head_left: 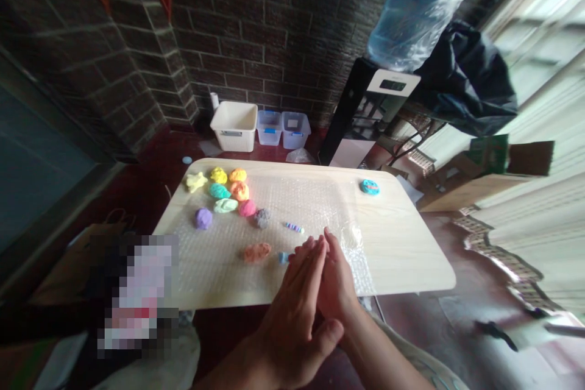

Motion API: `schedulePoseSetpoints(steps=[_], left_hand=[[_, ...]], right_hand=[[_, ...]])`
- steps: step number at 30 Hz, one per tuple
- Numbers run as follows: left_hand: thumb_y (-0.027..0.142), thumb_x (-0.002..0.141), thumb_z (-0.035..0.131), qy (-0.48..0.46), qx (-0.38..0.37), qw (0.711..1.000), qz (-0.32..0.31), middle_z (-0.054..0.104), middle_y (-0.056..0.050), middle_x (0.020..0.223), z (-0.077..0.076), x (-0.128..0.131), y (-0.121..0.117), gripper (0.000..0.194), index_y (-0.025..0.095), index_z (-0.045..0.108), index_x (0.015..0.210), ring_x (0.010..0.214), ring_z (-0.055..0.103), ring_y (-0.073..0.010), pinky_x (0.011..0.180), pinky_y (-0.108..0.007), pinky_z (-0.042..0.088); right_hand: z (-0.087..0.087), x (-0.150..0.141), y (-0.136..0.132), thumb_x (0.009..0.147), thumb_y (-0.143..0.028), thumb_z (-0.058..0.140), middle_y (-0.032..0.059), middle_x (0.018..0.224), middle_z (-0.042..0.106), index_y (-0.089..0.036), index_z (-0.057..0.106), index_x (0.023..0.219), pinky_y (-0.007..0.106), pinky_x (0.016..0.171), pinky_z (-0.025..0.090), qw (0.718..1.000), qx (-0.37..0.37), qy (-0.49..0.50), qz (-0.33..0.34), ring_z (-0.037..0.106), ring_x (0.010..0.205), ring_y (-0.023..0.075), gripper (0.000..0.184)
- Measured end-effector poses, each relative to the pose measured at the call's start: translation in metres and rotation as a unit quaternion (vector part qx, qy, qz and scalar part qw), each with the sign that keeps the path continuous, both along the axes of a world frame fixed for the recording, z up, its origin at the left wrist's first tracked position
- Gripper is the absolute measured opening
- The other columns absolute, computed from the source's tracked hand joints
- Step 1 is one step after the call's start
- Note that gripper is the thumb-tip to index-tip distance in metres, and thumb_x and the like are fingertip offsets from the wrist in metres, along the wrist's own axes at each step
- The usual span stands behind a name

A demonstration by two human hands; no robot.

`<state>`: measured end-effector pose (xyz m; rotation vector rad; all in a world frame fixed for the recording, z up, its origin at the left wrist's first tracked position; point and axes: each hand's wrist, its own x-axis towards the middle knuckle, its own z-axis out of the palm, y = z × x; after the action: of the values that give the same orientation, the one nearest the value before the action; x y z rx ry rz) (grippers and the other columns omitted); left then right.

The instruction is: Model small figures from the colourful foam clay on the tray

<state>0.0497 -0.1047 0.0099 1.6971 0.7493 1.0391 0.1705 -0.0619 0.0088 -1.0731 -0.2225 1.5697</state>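
Note:
My left hand (295, 311) and my right hand (337, 285) are pressed palm to palm over the front edge of the table. Their fingers are stretched out and held together, pointing away from me. Whatever lies between the palms, if anything, is hidden. Just beyond the left fingertips, partly covered, is a small blue piece (283, 258). A short striped roll (295, 228) lies a little farther off. To its left sit a brownish-orange lump (256, 252), a grey lump (262, 217) and a pink lump (247, 208), all looking like modelling clay.
Bubble wrap (315, 195) covers much of the pale table (411, 256). More coloured lumps, including a purple one (203, 218), cluster at the left. A blue disc (370, 187) lies far right. Behind stand plastic bins (235, 128) and a water dispenser (365, 109).

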Motion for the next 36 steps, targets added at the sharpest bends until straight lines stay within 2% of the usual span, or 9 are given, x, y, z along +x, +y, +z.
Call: schedulePoseSetpoints(steps=[5,10,13,15,18,22,26,32,36], left_hand=[[0.052,0.104,0.050,-0.159,-0.123,0.948,0.245,0.069,-0.013,0.134,0.005,-0.006,0.024,0.040,0.024,0.070,0.126,0.131,0.059,-0.0350,0.114,-0.050,0.041],[0.045,0.094,0.059,-0.272,-0.343,0.868,0.235,0.072,-0.007,0.091,0.005,0.000,0.041,0.028,0.019,0.069,0.093,0.093,0.068,-0.0264,0.077,-0.035,0.051],[0.042,0.091,0.066,-0.341,-0.442,0.809,0.185,0.073,-0.007,0.088,0.008,0.005,0.036,0.025,0.017,0.070,0.092,0.089,0.070,-0.0247,0.075,-0.034,0.053],[0.048,0.089,0.069,-0.383,-0.527,0.748,0.128,0.074,-0.009,0.088,0.007,0.007,0.032,0.031,0.017,0.070,0.089,0.092,0.072,-0.0274,0.082,-0.038,0.056],[0.066,0.087,0.067,-0.408,-0.594,0.692,0.046,0.075,-0.013,0.088,0.000,0.005,0.031,0.049,0.018,0.069,0.085,0.102,0.074,-0.0349,0.094,-0.048,0.057],[0.077,0.088,0.062,-0.419,-0.574,0.696,0.104,0.078,-0.015,0.091,-0.004,-0.001,0.040,0.061,0.017,0.072,0.087,0.102,0.077,-0.0362,0.089,-0.049,0.060],[0.071,0.082,0.077,-0.342,-0.543,0.736,0.214,0.068,-0.004,0.062,0.005,-0.004,0.048,0.055,0.018,0.064,0.071,0.054,0.067,-0.0187,0.050,-0.029,0.054],[0.076,0.074,0.080,-0.281,-0.491,0.798,0.209,0.043,0.007,0.045,0.018,-0.004,0.050,0.068,0.021,0.045,0.055,0.032,0.025,-0.0040,0.032,-0.018,0.014],[0.077,0.097,0.051,-0.165,-0.277,0.920,0.225,0.055,-0.002,0.058,0.020,-0.006,0.039,0.067,0.022,0.055,0.059,0.046,0.050,-0.0138,0.047,-0.028,0.043]], right_hand=[[0.008,0.011,0.007,0.076,-0.060,0.088,-0.0074,0.043,0.045,-0.022,0.047,0.054,0.019,0.032,0.018,0.996,-0.008,-0.086,-0.031,0.028,0.032,0.0044,0.061],[0.012,0.007,0.004,0.076,-0.060,0.087,-0.0132,0.041,0.022,-0.027,0.027,0.050,0.023,0.036,0.007,0.996,0.006,-0.081,0.020,0.012,0.036,0.0041,0.074],[0.015,0.006,-0.005,0.090,-0.065,0.072,-0.0102,0.044,0.023,-0.026,0.032,0.049,0.025,0.039,0.015,0.975,0.074,-0.210,0.024,0.017,0.039,0.0073,0.069],[0.018,0.003,-0.014,0.099,-0.061,0.061,-0.0019,0.052,0.046,-0.023,0.052,0.054,0.029,0.048,0.035,0.914,0.175,-0.363,0.057,0.042,0.049,0.0134,0.060],[0.021,-0.007,-0.026,0.104,-0.048,0.057,0.0120,0.100,0.076,-0.023,0.080,0.097,0.049,0.090,0.053,0.762,0.337,-0.518,0.193,0.068,0.094,0.0307,0.034],[0.023,-0.017,-0.037,0.102,-0.037,0.063,0.0109,0.163,0.056,-0.027,0.052,0.161,0.064,0.131,0.021,0.693,0.422,-0.518,0.270,0.049,0.151,0.0405,0.060],[0.031,-0.003,-0.035,0.104,-0.038,0.060,0.0035,0.161,0.059,-0.035,0.058,0.155,0.061,0.134,0.012,0.748,0.412,-0.492,0.171,0.045,0.155,0.0379,0.052],[0.027,0.014,-0.013,0.103,-0.053,0.058,0.0102,0.124,0.075,-0.028,0.078,0.114,0.050,0.100,0.052,0.897,0.260,-0.356,-0.022,0.066,0.120,0.0341,0.034],[0.013,-0.003,-0.010,0.092,-0.059,0.069,0.0077,0.112,0.077,-0.026,0.076,0.102,0.046,0.093,0.057,0.985,0.122,-0.123,-0.004,0.069,0.111,0.0314,0.036]])
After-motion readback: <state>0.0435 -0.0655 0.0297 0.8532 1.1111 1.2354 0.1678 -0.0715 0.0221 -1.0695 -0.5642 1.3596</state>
